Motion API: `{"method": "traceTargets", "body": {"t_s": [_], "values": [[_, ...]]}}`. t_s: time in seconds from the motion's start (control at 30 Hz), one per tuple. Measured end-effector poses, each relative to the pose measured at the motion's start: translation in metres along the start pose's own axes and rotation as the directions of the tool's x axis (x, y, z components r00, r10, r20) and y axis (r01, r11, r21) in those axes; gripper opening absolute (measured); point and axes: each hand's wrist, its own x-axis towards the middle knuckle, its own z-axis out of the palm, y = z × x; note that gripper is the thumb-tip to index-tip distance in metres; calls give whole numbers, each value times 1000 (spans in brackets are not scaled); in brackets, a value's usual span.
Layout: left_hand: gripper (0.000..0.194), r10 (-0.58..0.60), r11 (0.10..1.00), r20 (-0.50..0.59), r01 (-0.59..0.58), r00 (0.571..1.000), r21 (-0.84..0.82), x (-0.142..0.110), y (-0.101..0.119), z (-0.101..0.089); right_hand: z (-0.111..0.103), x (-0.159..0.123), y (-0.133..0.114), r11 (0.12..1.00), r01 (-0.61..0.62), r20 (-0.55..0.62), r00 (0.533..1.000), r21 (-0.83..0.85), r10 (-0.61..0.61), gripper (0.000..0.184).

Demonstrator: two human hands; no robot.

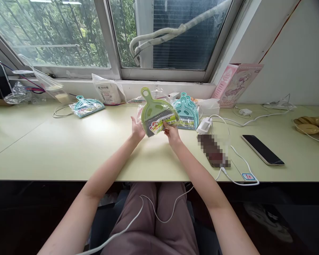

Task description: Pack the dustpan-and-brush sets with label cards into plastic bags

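Observation:
I hold a small green dustpan set [154, 110] in clear wrapping upright above the pale desk [69, 148]. My left hand [137, 129] grips its lower left edge. My right hand [171, 133] pinches the printed paper label at its lower right. Just behind it lies a stack of teal dustpan sets [187, 111]. One more teal dustpan set [86, 105] rests on the desk to the far left.
A dark phone [262, 149] and a blurred-out phone [214, 150] on a white cable lie to the right. A white charger [204, 124], a tissue box [210, 105] and plastic bags [107, 91] stand along the window sill. Yellow objects [312, 124] sit at the right edge.

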Motion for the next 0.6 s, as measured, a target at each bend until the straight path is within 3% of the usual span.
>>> {"method": "traceTargets", "body": {"t_s": [0.13,0.3,0.53,0.6], "values": [[74,105,983,0,-104,994,154,-4,-3,7,-9,6,-1,1000,25,-156,987,-1,-25,31],[106,255,911,-12,-236,967,339,-10,-16,14,-6,7,5,1000,-17,-170,985,23,21,27],[93,275,917,-82,-236,958,322,-5,-23,6,-7,10,4,996,-49,-163,985,70,59,27],[93,212,948,-98,-180,972,264,-7,-25,8,-8,11,4,998,-42,-154,987,45,48,29]]}}
